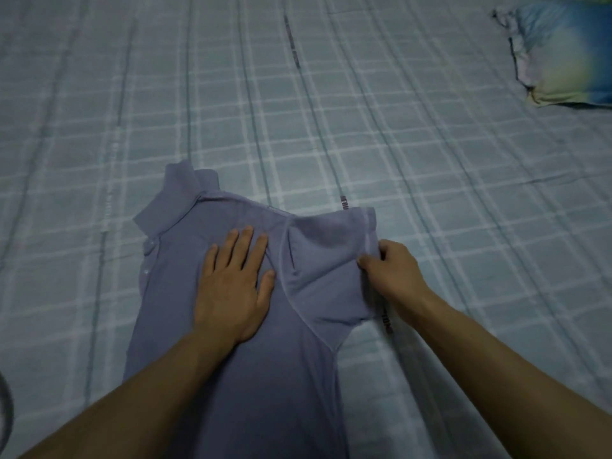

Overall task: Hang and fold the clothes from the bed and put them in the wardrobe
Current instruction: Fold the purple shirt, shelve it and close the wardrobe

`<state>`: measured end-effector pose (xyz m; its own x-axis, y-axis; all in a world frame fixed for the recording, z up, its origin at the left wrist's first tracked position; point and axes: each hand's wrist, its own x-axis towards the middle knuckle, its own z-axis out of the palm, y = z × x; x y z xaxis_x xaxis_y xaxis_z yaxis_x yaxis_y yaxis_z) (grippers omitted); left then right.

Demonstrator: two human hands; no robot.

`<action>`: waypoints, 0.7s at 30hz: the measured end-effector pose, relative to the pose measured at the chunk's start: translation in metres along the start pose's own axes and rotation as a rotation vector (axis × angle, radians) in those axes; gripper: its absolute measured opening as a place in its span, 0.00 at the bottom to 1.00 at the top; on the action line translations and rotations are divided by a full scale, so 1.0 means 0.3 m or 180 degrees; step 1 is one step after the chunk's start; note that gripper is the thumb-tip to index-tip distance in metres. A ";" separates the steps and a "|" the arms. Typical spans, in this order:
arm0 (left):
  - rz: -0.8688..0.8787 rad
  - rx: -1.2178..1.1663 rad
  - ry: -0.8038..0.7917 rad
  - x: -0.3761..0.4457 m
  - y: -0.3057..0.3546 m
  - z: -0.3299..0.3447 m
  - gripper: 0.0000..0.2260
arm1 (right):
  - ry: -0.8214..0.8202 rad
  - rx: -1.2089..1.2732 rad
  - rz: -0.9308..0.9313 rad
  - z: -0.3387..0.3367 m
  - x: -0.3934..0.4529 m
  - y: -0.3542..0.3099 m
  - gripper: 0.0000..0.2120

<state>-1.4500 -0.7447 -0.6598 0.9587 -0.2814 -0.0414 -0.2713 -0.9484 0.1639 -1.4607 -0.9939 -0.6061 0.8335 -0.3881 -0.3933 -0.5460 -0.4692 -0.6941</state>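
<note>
- A blue-grey polo shirt [238, 376] lies on the bed [430, 210], spread over a pale checked sheet of white and grey-green lines; the shirt sits in the near, middle-left part of the scene and runs down out of the bottom edge.
- The shirt's collar [175, 197] points to the far left, turned up and partly folded on itself, with a button placket [147, 256] running along the shirt's left edge.
- The left hand [231, 286] is open and lies flat, palm down, on the upper body of the shirt, fingers spread and pointing away from the person; it grips nothing.
- The right hand [390, 273] is closed in a pinch on the hem end of the short sleeve [328, 260], thumb toward the left and fingers curled over the cloth edge.
- That sleeve is drawn out to the right of the shirt body, and its cloth shows soft creases between the two hands.
- Both forearms are bare and come in from the near edge, the left one crossing over the lower shirt, the right one over the sheet.
- At the far right lies a pillow [569, 54] with a blue, yellow and white print, well apart from the shirt.
- A dark curved thing shows at the near left edge, too cut off to name.
</note>
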 end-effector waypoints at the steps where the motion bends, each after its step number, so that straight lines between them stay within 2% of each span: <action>1: -0.0024 -0.0009 -0.0008 0.003 0.004 -0.006 0.29 | -0.0054 0.0102 -0.0032 0.003 0.004 -0.009 0.09; 5: -0.0193 -0.0177 0.0097 0.043 0.056 -0.056 0.30 | -0.0327 0.0331 0.0056 0.006 0.032 -0.052 0.19; 7: -0.0109 -0.0215 0.0127 0.071 0.085 -0.074 0.29 | -0.0280 0.0265 0.0010 0.015 0.038 -0.052 0.19; 9: 0.0043 -0.0174 0.0015 0.083 0.101 -0.066 0.30 | -0.0053 0.0426 -0.0045 0.017 0.023 -0.042 0.16; 12: 0.0016 -0.0189 -0.0114 0.076 0.102 -0.033 0.32 | 0.0569 0.0555 -0.0275 -0.011 -0.044 -0.004 0.10; 15: -0.0069 -0.0184 -0.0150 0.069 0.100 -0.024 0.32 | 0.0835 0.0505 -0.0411 -0.027 -0.111 0.053 0.13; 17: -0.0031 -0.0155 -0.0182 0.072 0.105 -0.032 0.31 | 0.0621 0.0704 -0.0316 -0.024 -0.123 0.078 0.13; 20: 0.0181 -0.0146 -0.0136 0.061 0.131 -0.046 0.31 | -0.0085 0.1365 -0.0294 -0.030 -0.137 0.077 0.07; 21: 0.0262 -0.0138 -0.0152 0.055 0.141 -0.046 0.31 | -0.0267 0.1350 -0.0364 -0.028 -0.140 0.077 0.09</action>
<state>-1.4445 -0.7874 -0.6399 0.9279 -0.3656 -0.0727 -0.3439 -0.9149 0.2112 -1.5091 -0.9951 -0.6004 0.9001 -0.2787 -0.3350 -0.3814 -0.1318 -0.9150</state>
